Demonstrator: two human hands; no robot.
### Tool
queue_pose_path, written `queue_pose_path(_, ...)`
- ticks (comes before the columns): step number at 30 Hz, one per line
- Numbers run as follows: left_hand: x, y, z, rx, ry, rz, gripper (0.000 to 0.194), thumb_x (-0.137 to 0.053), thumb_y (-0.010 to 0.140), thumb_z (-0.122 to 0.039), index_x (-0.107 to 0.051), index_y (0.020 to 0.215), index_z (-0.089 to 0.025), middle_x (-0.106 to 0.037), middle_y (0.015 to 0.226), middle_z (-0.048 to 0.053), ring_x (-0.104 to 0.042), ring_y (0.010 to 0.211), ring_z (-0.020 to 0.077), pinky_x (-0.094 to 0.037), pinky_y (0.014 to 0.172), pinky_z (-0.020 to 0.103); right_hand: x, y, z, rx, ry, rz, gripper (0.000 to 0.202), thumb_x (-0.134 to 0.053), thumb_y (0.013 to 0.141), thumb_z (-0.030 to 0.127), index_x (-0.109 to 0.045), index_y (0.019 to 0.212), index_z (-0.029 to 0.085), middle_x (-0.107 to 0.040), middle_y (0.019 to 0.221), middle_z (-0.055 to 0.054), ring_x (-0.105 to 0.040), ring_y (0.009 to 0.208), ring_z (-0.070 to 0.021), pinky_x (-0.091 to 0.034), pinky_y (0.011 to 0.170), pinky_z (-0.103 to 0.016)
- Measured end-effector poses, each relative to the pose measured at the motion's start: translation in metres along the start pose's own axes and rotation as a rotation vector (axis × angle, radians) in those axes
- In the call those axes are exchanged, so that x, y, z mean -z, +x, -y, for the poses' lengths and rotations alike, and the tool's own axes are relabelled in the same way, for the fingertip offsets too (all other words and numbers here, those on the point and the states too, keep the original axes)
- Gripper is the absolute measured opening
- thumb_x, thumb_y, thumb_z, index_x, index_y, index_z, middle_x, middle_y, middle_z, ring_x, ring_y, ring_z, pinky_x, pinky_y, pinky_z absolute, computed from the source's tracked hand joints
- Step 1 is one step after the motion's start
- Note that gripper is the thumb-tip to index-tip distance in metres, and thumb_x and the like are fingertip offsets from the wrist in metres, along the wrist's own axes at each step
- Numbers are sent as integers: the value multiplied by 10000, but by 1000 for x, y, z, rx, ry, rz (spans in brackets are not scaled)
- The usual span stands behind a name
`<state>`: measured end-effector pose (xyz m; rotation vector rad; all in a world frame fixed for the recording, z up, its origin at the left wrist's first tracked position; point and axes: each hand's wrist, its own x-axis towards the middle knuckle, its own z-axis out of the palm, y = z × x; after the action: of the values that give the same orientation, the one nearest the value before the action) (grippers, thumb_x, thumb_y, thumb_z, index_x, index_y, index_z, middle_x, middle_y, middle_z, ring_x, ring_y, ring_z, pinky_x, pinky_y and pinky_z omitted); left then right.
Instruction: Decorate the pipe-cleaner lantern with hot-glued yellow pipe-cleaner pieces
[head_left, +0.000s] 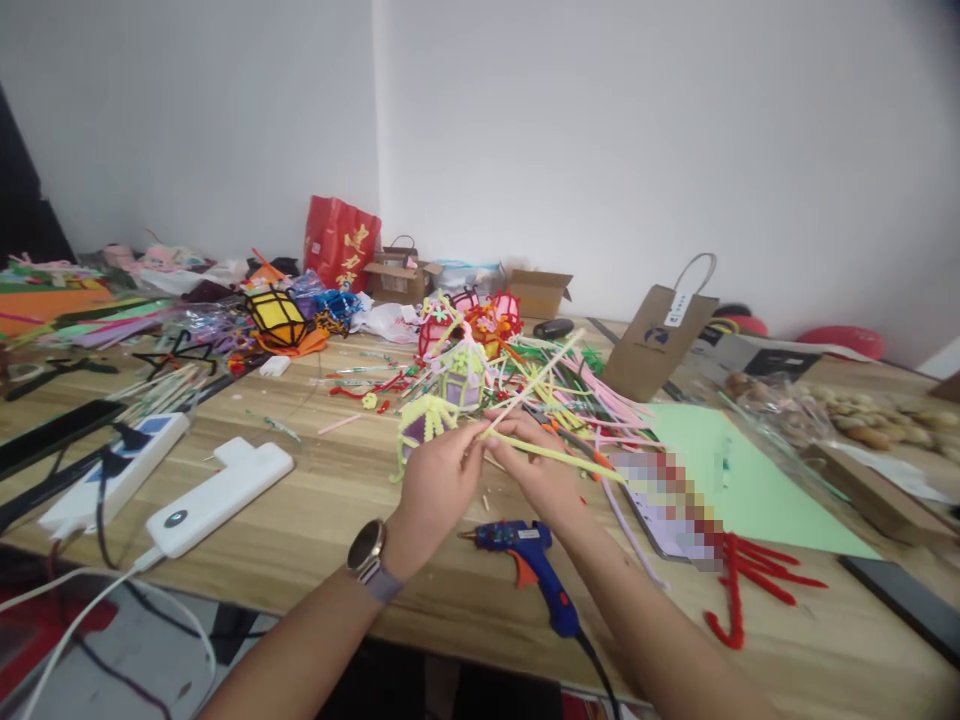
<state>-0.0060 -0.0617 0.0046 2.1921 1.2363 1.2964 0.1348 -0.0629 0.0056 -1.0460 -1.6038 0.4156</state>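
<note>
My left hand, with a watch on its wrist, and my right hand meet fingertip to fingertip above the middle of the table. Both are closed in a pinch around a yellow pipe cleaner, whose long end points right. A thin pale strip slants up and right from the same fingers; which hand grips it is unclear. Just behind my left hand stand a yellow and purple pipe-cleaner lantern and a paler green and lilac lantern. A blue glue gun lies below my hands.
Loose pipe cleaners spread behind my right hand. To the right are a green sheet, red pipe cleaners and a paper bag. A power strip and white power bank with cables lie left.
</note>
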Motion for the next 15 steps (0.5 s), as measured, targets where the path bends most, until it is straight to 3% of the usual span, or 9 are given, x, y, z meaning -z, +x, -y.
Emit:
queue_pose_path(4,-15,2,-6,-75,172,68,249,-463,929,-248,-650,1093,-241,-741,992,43,-689,857,195,-474,739,263,13,-4,-7,-17,-111,-39,256,-524,847,314,-647,638,229,-712,924,-49,-648,932,-209,-481,861,-341)
queue_pose_path(9,-24,5,-9,-33,228,140,213,-460,936,-277,-619,1061,-210,-723,800,45,-674,700,193,-429,609,260,31,-5,-11,20,-172,56,235,-540,863,305,-648,673,218,-706,904,-44,-649,881,-183,-486,815,-306)
queue_pose_path(12,-23,7,-11,5,109,200,178,-437,936,-275,-586,987,-193,-692,709,22,-672,637,180,-419,571,250,45,-3,-11,72,-160,168,222,-547,874,306,-664,711,212,-713,861,-36,-649,845,-168,-480,795,-284)
queue_pose_path(15,-23,9,-11,83,-130,281,174,-415,936,-311,-540,910,-194,-690,717,5,-674,577,150,-420,519,223,53,-2,-16,16,-120,203,245,-571,864,342,-668,683,208,-714,793,-23,-643,765,-157,-475,733,-265)
